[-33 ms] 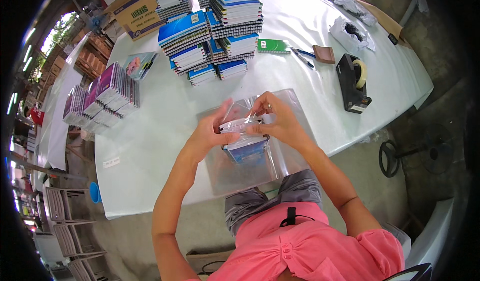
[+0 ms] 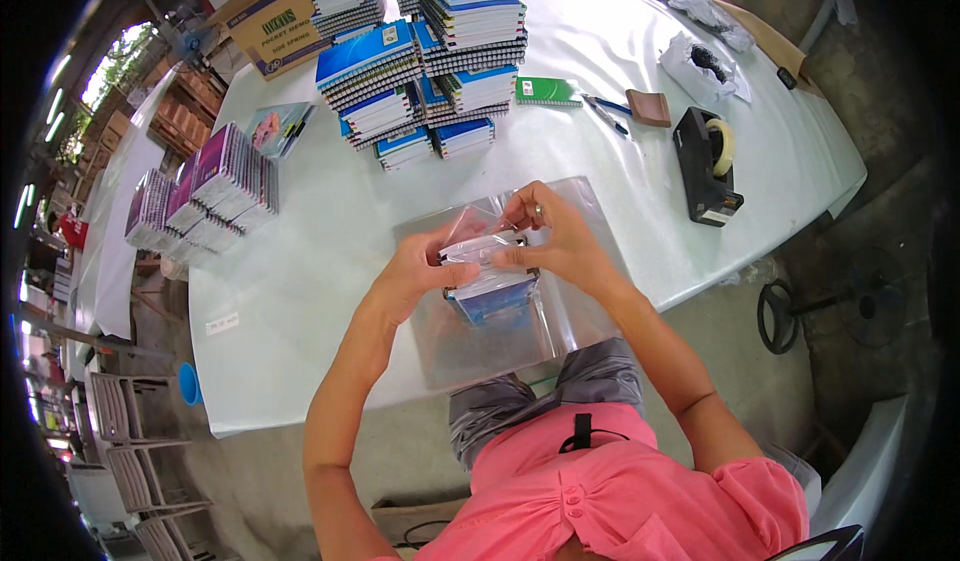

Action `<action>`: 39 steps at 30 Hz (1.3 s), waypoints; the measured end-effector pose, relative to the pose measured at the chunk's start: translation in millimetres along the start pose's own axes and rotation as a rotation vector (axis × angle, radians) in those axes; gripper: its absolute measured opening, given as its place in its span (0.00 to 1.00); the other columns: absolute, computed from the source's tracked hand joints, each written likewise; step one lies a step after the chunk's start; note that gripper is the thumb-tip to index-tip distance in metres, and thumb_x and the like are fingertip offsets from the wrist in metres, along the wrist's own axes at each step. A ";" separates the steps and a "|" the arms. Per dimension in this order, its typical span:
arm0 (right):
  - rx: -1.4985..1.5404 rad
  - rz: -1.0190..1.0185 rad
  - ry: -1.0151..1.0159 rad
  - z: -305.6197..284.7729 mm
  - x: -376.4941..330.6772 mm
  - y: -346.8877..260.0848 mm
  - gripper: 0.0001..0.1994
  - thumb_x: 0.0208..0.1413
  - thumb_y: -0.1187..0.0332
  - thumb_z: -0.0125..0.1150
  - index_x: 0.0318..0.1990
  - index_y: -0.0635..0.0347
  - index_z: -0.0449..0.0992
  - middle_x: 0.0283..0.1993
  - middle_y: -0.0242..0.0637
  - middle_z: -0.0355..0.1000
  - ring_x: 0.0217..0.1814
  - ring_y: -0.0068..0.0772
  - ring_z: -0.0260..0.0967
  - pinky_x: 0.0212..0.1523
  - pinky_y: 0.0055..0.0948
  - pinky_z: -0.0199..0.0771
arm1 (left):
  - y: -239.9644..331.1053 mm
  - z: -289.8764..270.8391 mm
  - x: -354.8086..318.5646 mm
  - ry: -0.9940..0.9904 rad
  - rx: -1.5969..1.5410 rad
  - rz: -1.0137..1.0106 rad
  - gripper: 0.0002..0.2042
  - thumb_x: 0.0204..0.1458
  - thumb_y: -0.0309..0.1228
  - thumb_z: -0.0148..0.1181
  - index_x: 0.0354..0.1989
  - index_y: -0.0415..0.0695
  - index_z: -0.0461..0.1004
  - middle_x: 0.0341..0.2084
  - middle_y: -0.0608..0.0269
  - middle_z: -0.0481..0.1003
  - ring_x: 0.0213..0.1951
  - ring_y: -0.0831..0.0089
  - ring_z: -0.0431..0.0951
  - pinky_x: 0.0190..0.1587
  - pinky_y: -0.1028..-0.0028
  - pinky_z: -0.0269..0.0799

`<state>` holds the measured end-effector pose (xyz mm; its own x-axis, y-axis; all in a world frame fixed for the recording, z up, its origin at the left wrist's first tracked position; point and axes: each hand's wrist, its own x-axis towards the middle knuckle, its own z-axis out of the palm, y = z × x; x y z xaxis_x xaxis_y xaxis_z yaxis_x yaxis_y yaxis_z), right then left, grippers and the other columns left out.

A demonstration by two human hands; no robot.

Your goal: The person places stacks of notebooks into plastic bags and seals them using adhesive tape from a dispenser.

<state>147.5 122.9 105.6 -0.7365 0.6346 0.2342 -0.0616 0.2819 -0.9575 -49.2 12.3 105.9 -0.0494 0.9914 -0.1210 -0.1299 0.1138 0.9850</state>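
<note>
My left hand (image 2: 425, 266) and my right hand (image 2: 550, 236) both grip a clear plastic bag (image 2: 480, 256) above the near edge of the white table (image 2: 330, 271). A small stack of blue notebooks (image 2: 495, 301) sits inside the bag, below my fingers. Under it lies a pile of flat clear bags (image 2: 480, 351), reaching to the table's edge. My thumbs press on the bag's upper flap.
Stacks of blue spiral notebooks (image 2: 430, 51) stand at the table's far side, purple wrapped packs (image 2: 215, 186) at the left. A black tape dispenser (image 2: 705, 161), a green pad (image 2: 547, 90), a pen (image 2: 605, 113) and a brown block (image 2: 648, 107) lie to the right. A cardboard box (image 2: 270, 16) stands behind.
</note>
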 end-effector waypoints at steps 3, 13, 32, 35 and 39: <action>0.157 0.190 -0.080 -3.2 8.2 -2.0 0.15 0.39 0.74 0.74 0.37 0.63 0.79 0.35 0.32 0.75 0.42 0.25 0.70 0.42 0.27 0.70 | -7.6 -9.6 0.3 -0.094 0.038 -0.173 0.32 0.41 0.36 0.73 0.57 0.38 0.71 0.53 0.55 0.72 0.53 0.75 0.70 0.55 0.74 0.63; 0.455 0.356 -0.224 -2.7 14.5 -9.7 0.11 0.34 0.82 0.62 0.30 0.63 0.83 0.39 0.31 0.71 0.43 0.29 0.68 0.44 0.23 0.67 | 7.2 -5.1 -3.5 -0.140 0.069 -0.128 0.27 0.45 0.37 0.69 0.54 0.38 0.74 0.57 0.68 0.70 0.51 0.77 0.69 0.58 0.72 0.59; -0.832 -0.463 -0.244 -6.2 -33.7 -28.6 0.21 0.44 0.65 0.69 0.50 0.41 0.78 0.66 0.39 0.60 0.67 0.45 0.55 0.67 0.53 0.47 | 35.1 23.0 -45.6 -0.109 1.552 0.344 0.36 0.42 0.45 0.68 0.64 0.58 0.63 0.65 0.77 0.60 0.70 0.52 0.44 0.66 0.41 0.40; -0.878 -0.514 -0.064 -31.7 -46.8 -29.9 0.12 0.46 0.68 0.67 0.41 0.46 0.81 0.63 0.37 0.64 0.66 0.42 0.56 0.66 0.48 0.51 | 36.1 26.9 -50.4 -0.072 1.600 0.404 0.34 0.44 0.43 0.67 0.64 0.58 0.64 0.63 0.76 0.63 0.70 0.54 0.48 0.67 0.42 0.40; -0.740 -0.022 0.773 -199.6 -60.0 9.2 0.07 0.46 0.68 0.68 0.34 0.58 0.83 0.55 0.46 0.71 0.54 0.41 0.69 0.49 0.35 0.71 | 33.7 40.3 -42.8 -0.075 1.607 0.449 0.33 0.45 0.40 0.67 0.63 0.55 0.65 0.63 0.76 0.64 0.69 0.56 0.50 0.68 0.44 0.39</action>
<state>325.5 231.1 116.4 -0.0980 0.8347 0.5419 0.5458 0.5004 -0.6721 -11.6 -23.7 149.2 0.2524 0.9565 0.1460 0.9630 -0.2631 0.0587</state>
